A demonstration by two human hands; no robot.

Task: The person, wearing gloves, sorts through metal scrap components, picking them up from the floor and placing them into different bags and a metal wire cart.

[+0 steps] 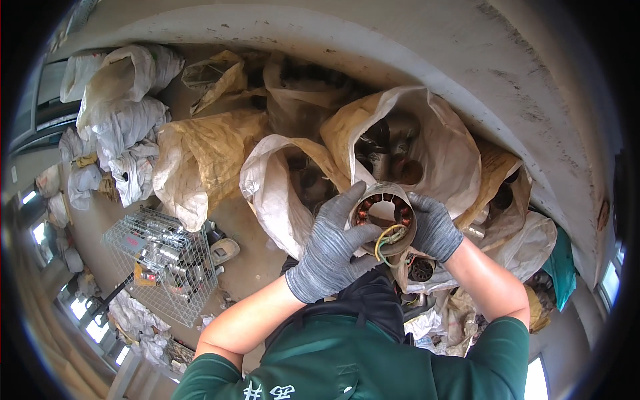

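Between my two gloved hands I hold a motor stator (409, 235), a short metal cylinder with copper windings round its inside and yellow and green wires at its near edge. My left hand (335, 248), in a grey glove, grips its left side, thumb toward the wires. Against its right side is my right hand (435, 227), also grey-gloved, with the fingertips partly hidden behind the cylinder. Just beyond stands a large open white sack (448, 143) with dark and metallic cylindrical parts inside. Another open sack (263, 180) with metal parts stands to its left.
A wire cage (193, 293) full of shiny metal parts stands on the floor at left. Tan sacks (190, 153) and piled white sacks (130, 120) line the far left. More sacks (527, 250) crowd the right, beside a green sheet (563, 267). A pale wall (507, 80) curves behind.
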